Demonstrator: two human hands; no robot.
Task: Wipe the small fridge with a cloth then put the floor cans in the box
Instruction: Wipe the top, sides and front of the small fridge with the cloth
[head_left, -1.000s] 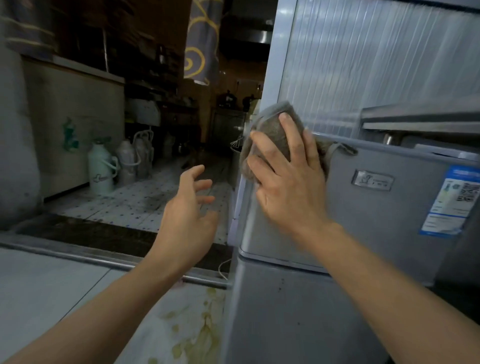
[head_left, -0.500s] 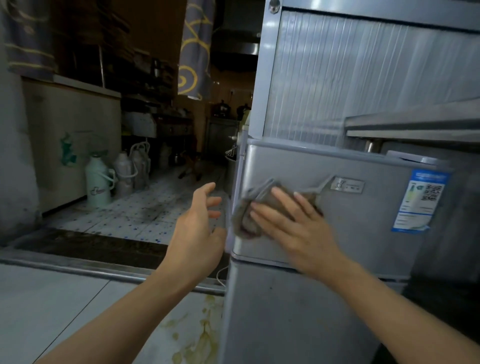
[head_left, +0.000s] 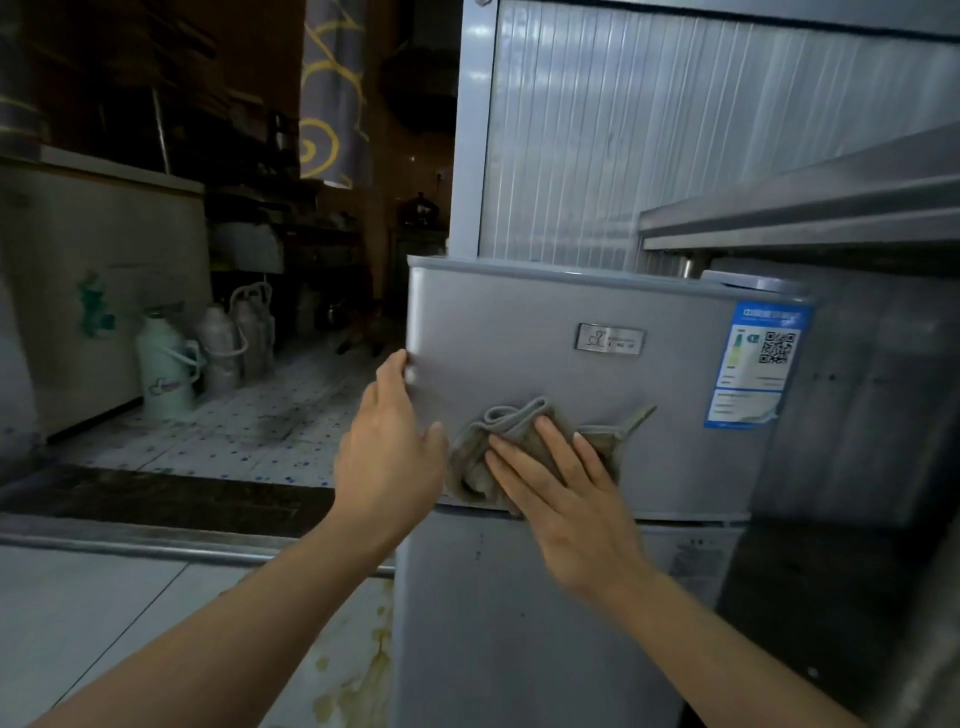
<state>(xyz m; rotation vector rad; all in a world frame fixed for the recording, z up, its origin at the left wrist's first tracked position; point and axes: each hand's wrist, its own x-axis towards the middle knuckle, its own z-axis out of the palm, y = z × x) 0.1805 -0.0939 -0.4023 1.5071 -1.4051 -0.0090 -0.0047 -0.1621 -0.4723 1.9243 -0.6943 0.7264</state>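
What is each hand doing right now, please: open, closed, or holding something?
Left hand: open, fingertips on the left edge of the fridge door.
Right hand: open, straight fingers pressing the cloth flat against the door.

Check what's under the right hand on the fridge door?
The grey cloth, pressed flat against the fridge's upper door by the right hand. The door surface beneath the cloth is covered, so its condition can't be seen.
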